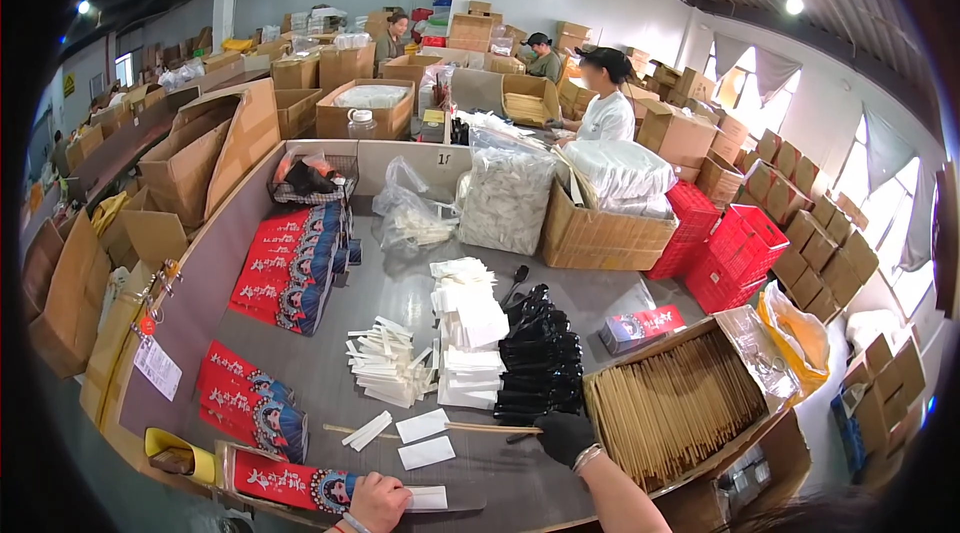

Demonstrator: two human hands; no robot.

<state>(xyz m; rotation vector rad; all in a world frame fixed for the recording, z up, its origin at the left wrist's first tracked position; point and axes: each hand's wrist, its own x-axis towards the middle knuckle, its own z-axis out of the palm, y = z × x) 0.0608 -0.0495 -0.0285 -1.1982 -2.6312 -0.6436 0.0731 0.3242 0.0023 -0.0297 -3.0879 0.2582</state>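
Observation:
My left hand (378,501), bare, is closed at the right end of a red printed packet (272,481) at the table's near edge. A white paper packet (430,498) sticks out to the right from under its fingers. My right hand (567,438), in a black glove, grips the right end of wooden chopsticks (490,427), which point left above the tabletop. Two flat white packets (426,453) lie between my hands. Black plastic spoons (540,363) are piled just beyond the right hand. Beside it stands a carton full of wooden chopsticks (675,408).
White packets (468,308) and slim white strips (388,363) lie stacked mid-table. Red printed packets (290,273) overlap along the left. Behind stand a bag of white packets (505,198) and a cardboard box (605,228). Red crates (735,258) are at right. Another person (605,108) works across the partition.

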